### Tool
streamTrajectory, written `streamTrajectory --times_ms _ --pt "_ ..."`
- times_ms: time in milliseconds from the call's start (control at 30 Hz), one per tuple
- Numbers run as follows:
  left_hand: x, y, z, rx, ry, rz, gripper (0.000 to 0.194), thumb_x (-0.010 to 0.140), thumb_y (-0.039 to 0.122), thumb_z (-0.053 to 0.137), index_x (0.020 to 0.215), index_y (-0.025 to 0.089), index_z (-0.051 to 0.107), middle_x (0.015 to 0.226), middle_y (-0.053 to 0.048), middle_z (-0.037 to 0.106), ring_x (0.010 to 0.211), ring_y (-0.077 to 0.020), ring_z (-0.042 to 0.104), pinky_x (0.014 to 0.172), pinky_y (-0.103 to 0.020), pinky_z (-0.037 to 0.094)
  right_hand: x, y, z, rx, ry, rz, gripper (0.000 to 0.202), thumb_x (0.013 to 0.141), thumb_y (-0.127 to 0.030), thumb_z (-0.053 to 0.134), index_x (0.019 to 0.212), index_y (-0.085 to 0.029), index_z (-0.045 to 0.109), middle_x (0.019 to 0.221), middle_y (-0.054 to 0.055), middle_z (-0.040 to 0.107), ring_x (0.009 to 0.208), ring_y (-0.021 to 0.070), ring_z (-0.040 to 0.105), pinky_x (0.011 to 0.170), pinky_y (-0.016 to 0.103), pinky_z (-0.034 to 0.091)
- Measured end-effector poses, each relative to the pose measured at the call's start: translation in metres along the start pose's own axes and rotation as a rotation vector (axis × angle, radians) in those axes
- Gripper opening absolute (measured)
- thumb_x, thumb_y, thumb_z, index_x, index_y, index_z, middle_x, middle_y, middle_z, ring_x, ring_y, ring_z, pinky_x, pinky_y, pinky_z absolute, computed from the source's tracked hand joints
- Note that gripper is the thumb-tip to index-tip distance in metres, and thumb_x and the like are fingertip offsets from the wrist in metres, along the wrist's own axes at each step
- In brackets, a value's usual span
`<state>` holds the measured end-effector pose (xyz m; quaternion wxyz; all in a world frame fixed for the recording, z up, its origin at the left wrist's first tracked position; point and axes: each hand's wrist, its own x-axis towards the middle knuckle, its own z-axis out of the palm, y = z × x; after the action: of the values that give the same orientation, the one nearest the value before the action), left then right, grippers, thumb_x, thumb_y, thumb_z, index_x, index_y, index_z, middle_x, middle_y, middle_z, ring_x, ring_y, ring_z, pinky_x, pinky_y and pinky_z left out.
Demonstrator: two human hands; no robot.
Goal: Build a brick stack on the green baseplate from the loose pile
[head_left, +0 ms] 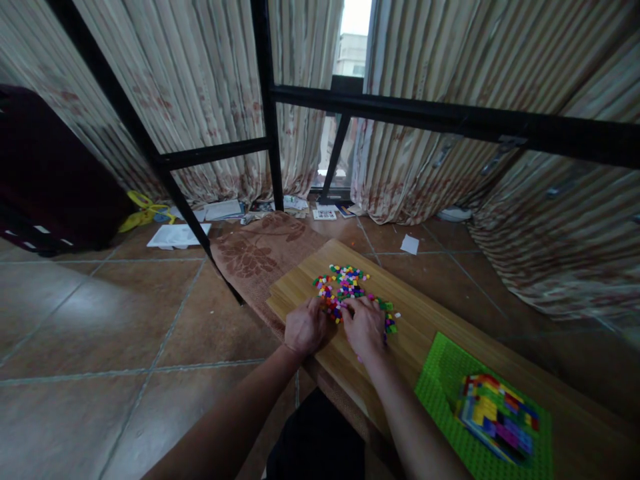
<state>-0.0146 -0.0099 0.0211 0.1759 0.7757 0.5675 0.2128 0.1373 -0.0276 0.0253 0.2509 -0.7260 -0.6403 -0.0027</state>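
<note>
Many small bricks (349, 283) in mixed colours lie in a loose pile on the wooden board (425, 307). My left hand (306, 327) rests at the pile's near left edge, its fingers curled down at the bricks; whether they hold one is too small to tell. Just to its right, my right hand (364, 325) reaches into the pile with thumb and fingers bent together, and what they may hold is hidden. Nearer on the right, a green baseplate (435, 393) carries a block built of coloured bricks (497, 417).
A patterned brown cloth (265, 250) lies under the board's left end. Black metal bars (273, 133) stand in front of the curtains (215, 73). A dark suitcase (50, 167), a white flat item (179, 236) and papers (223, 210) are on the tiled floor.
</note>
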Motion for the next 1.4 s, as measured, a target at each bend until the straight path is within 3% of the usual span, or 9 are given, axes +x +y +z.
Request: streamTrajectory --times_ms 167,267,400,567,667,900,1133,1267,1400 --pt "0.0 0.0 0.001 0.017 -0.016 0.012 0.02 0.09 0.021 0.04 0.101 0.023 0.056 0.096 -0.002 0.064 0.086 -0.0148 0.061 0.073 -0.023 0.041 -0.009 0.015 -0.008 0.047 -0.029 -0.022 0.015 0.084 -0.022 0.058 0.086 -0.026 0.072 0.091 0.004 0.066 0.089 0.0213 0.051 0.08 0.034 0.036" --pt "0.0 -0.001 0.001 0.028 -0.008 0.028 0.018 0.089 0.021 0.04 0.097 0.022 0.056 0.095 -0.002 0.063 0.086 -0.0145 0.06 0.074 -0.023 0.042 0.001 0.027 -0.012 0.073 -0.009 -0.016 0.019 0.085 -0.023 0.054 0.093 -0.024 0.071 0.098 0.005 0.065 0.093 0.0213 0.052 0.084 0.034 0.038" --pt "-0.001 -0.002 0.003 0.016 0.002 0.033 0.018 0.089 0.02 0.04 0.097 0.022 0.056 0.095 -0.002 0.063 0.086 -0.0142 0.06 0.075 -0.023 0.043 0.038 0.035 -0.004 0.071 -0.006 -0.024 0.035 0.088 -0.033 0.049 0.117 -0.017 0.062 0.117 0.011 0.061 0.11 0.0247 0.051 0.095 0.037 0.038" --pt "0.0 -0.004 0.004 0.012 0.009 0.032 0.017 0.089 0.02 0.04 0.096 0.022 0.056 0.092 -0.002 0.063 0.085 -0.014 0.06 0.075 -0.023 0.043 0.092 0.021 0.016 -0.039 -0.216 -0.027 0.055 0.094 -0.046 0.037 0.138 -0.015 0.045 0.142 0.018 0.042 0.129 0.0297 0.041 0.103 0.042 0.034" --pt "0.0 -0.004 0.005 -0.007 0.027 0.04 0.018 0.089 0.018 0.039 0.096 0.021 0.056 0.091 -0.002 0.062 0.084 -0.0137 0.06 0.076 -0.023 0.044 0.106 0.007 0.025 -0.056 -0.286 -0.087 0.055 0.094 -0.05 0.036 0.14 -0.02 0.044 0.145 0.016 0.039 0.131 0.0304 0.039 0.103 0.045 0.033" --pt "-0.001 -0.008 0.009 -0.045 0.099 0.066 0.017 0.088 0.016 0.039 0.094 0.02 0.055 0.086 -0.003 0.06 0.08 -0.0144 0.059 0.074 -0.025 0.045 0.084 -0.011 0.027 -0.056 -0.348 -0.254 0.041 0.093 -0.045 0.043 0.128 -0.029 0.056 0.141 0.007 0.047 0.128 0.026 0.04 0.104 0.044 0.03" --pt "-0.002 -0.011 0.013 -0.121 0.285 0.088 0.016 0.091 0.018 0.037 0.097 0.019 0.052 0.087 -0.005 0.057 0.081 -0.017 0.056 0.076 -0.03 0.048 0.042 -0.005 0.008 0.038 -0.294 -0.351 0.036 0.096 -0.04 0.038 0.121 -0.027 0.061 0.13 0.006 0.056 0.12 0.0227 0.048 0.103 0.04 0.035" --pt "-0.001 -0.011 0.012 -0.116 0.389 0.139 0.024 0.091 0.019 0.038 0.111 0.016 0.051 0.103 -0.01 0.055 0.098 -0.0214 0.053 0.089 -0.038 0.047 0.051 0.017 0.002 0.143 -0.2 -0.22 0.039 0.096 -0.039 0.036 0.12 -0.022 0.062 0.13 0.009 0.056 0.121 0.0219 0.049 0.105 0.037 0.036" --pt "0.002 -0.012 0.013 -0.06 0.41 0.151 0.034 0.091 0.02 0.041 0.124 0.015 0.046 0.125 -0.014 0.05 0.114 -0.0249 0.048 0.1 -0.043 0.042 0.075 0.038 0.007 0.146 -0.174 -0.077 0.044 0.095 -0.036 0.037 0.127 -0.014 0.056 0.136 0.016 0.05 0.128 0.0259 0.044 0.108 0.042 0.033"
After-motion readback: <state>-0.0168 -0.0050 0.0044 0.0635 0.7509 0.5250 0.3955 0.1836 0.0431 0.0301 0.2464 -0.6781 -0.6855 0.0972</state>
